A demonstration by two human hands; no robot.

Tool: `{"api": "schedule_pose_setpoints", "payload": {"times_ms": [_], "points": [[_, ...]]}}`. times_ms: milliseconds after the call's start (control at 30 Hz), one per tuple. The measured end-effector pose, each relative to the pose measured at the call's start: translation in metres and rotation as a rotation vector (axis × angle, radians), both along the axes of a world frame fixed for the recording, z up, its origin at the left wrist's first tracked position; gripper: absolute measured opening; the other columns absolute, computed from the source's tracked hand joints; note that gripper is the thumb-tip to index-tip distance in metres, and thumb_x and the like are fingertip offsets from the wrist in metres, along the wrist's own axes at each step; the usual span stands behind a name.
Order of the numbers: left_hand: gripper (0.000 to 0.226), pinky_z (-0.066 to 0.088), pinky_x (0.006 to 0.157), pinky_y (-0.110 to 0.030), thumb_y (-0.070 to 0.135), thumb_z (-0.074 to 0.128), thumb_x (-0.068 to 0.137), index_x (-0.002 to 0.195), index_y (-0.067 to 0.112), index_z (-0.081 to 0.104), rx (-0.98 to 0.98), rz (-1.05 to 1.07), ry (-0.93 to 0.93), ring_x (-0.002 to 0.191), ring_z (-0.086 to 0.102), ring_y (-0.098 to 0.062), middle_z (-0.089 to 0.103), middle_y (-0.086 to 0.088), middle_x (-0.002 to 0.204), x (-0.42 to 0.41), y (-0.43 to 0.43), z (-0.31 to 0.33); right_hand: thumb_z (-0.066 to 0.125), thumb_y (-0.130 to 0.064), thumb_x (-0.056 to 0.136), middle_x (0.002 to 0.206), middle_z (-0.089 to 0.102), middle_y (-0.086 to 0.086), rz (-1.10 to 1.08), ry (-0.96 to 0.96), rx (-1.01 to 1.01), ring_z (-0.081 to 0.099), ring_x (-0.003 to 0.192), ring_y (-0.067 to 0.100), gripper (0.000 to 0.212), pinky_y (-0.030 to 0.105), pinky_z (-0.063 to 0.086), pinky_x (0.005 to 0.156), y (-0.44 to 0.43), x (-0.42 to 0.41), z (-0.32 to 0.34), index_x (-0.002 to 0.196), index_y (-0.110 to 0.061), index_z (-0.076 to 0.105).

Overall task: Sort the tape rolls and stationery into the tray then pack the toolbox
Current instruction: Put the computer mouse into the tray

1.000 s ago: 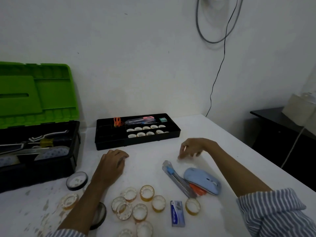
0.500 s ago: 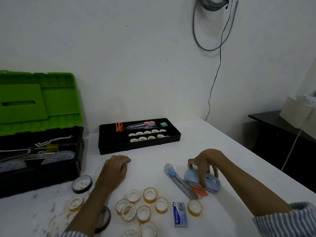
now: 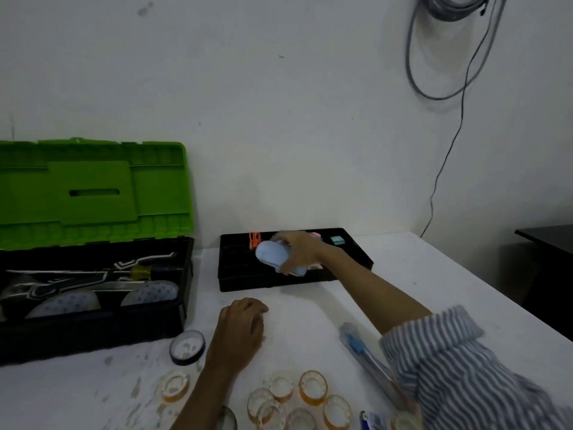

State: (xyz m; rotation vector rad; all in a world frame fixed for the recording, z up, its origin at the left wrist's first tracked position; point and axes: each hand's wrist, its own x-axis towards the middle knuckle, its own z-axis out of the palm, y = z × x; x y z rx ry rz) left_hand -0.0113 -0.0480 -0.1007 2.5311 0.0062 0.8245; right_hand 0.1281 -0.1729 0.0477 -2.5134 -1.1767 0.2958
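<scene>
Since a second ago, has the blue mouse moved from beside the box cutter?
Yes. The blue mouse has gone away from the box cutter, toward the wall; the right hand grips it over the black tray.

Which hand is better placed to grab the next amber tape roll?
Left. The left hand rests on the table beside the amber tape rolls, holding nothing; the right hand grips the blue mouse over the tray.
</scene>
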Motion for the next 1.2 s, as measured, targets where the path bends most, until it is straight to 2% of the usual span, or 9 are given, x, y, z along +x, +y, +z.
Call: {"api": "schedule_pose_setpoints", "payload": {"times_ms": [233,400,500,600,700,800,867,1033,1200], "points": [[0.04,0.045,0.081,-0.033,0.029,0.029,0.077,0.091,0.02,0.066,-0.052,0.033,0.014,0.091,0.058,-0.014,0.066,0.006,0.095,0.002,0.0,0.0,0.071,-0.003,0.071,0.108,0.05,0.006,0.01,0.163,0.109,0.05,0.095,0.023,0.049,0.027,0.044,0.07,0.064,0.019,-0.026,0.117,-0.008,0.052],[0.03,0.039,0.079,-0.029,0.024,0.036,0.078,0.088,0.022,0.065,-0.042,0.054,0.018,0.09,0.057,-0.013,0.064,0.007,0.093,0.004,0.002,0.0,0.062,0.001,0.078,0.126,0.054,0.011,-0.007,0.281,0.091,0.049,0.106,0.019,0.037,0.026,0.041,0.082,0.075,0.023,-0.042,0.115,-0.004,0.061],[0.025,0.034,0.078,-0.027,0.018,0.044,0.076,0.087,0.021,0.065,-0.042,0.071,0.024,0.089,0.058,-0.014,0.064,0.006,0.092,0.005,0.001,0.001,0.055,-0.023,0.094,0.136,0.049,0.009,-0.004,0.429,0.119,0.045,0.124,0.021,0.039,0.028,0.036,0.101,0.075,0.016,-0.04,0.129,-0.009,0.051],[0.032,0.033,0.077,-0.027,0.026,0.035,0.076,0.087,0.021,0.065,-0.033,0.061,0.018,0.088,0.058,-0.014,0.065,0.006,0.091,0.004,0.0,0.003,0.028,-0.049,0.099,0.138,0.044,-0.002,0.046,0.487,0.029,0.038,0.13,0.016,0.043,0.046,0.011,0.119,0.076,0.01,-0.045,0.131,-0.025,0.045],[0.03,0.033,0.078,-0.027,0.024,0.037,0.076,0.088,0.021,0.065,-0.037,0.06,0.032,0.089,0.057,-0.013,0.065,0.007,0.092,0.002,0.0,0.005,0.017,-0.055,0.098,0.154,0.028,0.005,0.004,0.291,-0.036,0.016,0.145,0.026,0.058,0.051,-0.009,0.117,0.077,0.006,-0.055,0.144,-0.024,0.034],[0.038,0.035,0.076,-0.026,0.027,0.031,0.076,0.088,0.019,0.066,-0.026,0.045,0.03,0.087,0.058,-0.013,0.066,0.006,0.092,0.0,0.0,0.005,0.037,-0.042,0.099,0.121,0.059,0.006,0.028,0.224,0.178,0.048,0.119,0.026,0.036,0.042,0.028,0.109,0.075,-0.002,-0.054,0.113,-0.018,0.059],[0.038,0.04,0.075,-0.024,0.025,0.033,0.076,0.088,0.015,0.068,-0.043,0.015,0.029,0.086,0.06,-0.015,0.068,0.002,0.091,-0.001,0.001,0.006,0.055,-0.025,0.093,0.112,0.065,0.009,0.095,0.109,0.276,0.058,0.107,0.023,0.024,0.036,0.044,0.099,0.072,-0.008,-0.052,0.109,-0.008,0.064],[0.033,0.046,0.091,-0.025,0.017,0.045,0.081,0.105,0.013,0.067,-0.115,-0.072,0.084,0.102,0.059,-0.012,0.067,0.001,0.11,-0.008,-0.004,0.009,0.064,-0.007,0.084,0.1,0.071,0.015,0.313,-0.093,0.291,0.064,0.093,0.024,0.014,0.036,0.052,0.085,0.064,-0.031,-0.049,0.092,0.003,0.071],[0.038,0.02,0.105,-0.012,0.022,0.041,0.092,0.128,0.018,0.051,-0.161,-0.169,0.287,0.126,0.033,0.0,0.045,0.009,0.134,-0.02,-0.004,0.017,0.063,-0.009,0.085,0.098,0.071,0.012,0.319,-0.112,0.216,0.066,0.091,0.023,0.014,0.041,0.054,0.085,0.057,-0.044,-0.051,0.095,-0.002,0.072]]}}
